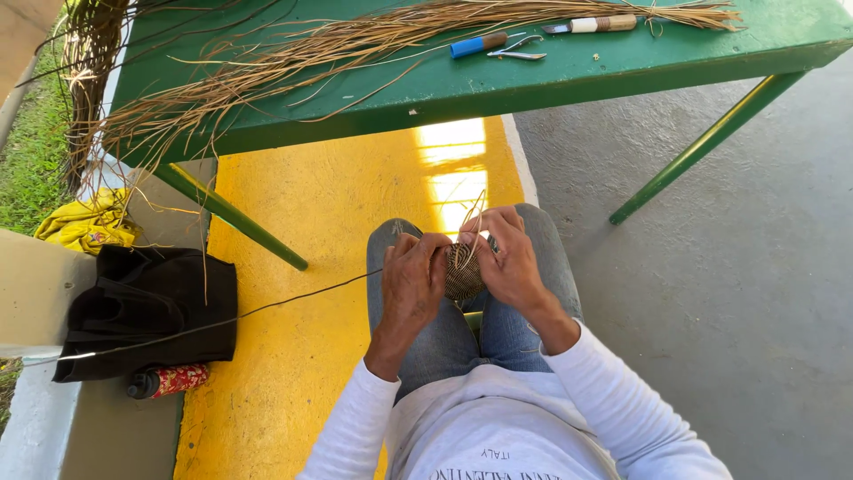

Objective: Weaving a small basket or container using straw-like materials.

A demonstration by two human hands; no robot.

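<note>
**Small woven piece held over the lap, both hands on it**

Over the knees, below the green table (622,67): the left hand (410,283) and right hand (508,258) both clamp a small woven basket piece (463,272) between them, fingers curled and pressed onto its sides. A few loose strand ends (474,213) stick up from the weave past the right fingers. One long dark strand (267,307) runs from the piece out to the left, over the yellow floor and across the black bag (147,311).

Risks, as I read it:
- The long strand lies slack across the bag and could snag there, jerking the weave out of the grip.
- The upright ends are thin; bent too sharply at the fingers they may kink or snap.
- The piece is small against two full hands (a view of the working edge is mostly blocked), so a missed pass is easy.

Count:
- Hands: 2, both on the piece
- Woven piece: 1
- Table tools: blue-handled tool (477,44), small metal snips (517,51), knife with a wrapped handle (593,24), so 3
- Fibre bundle (355,44) on the table: 1 spread heap, strands uncountable
- Black bag: 1; yellow cloth (84,222): 1; red patterned bottle (169,380): 1
</note>
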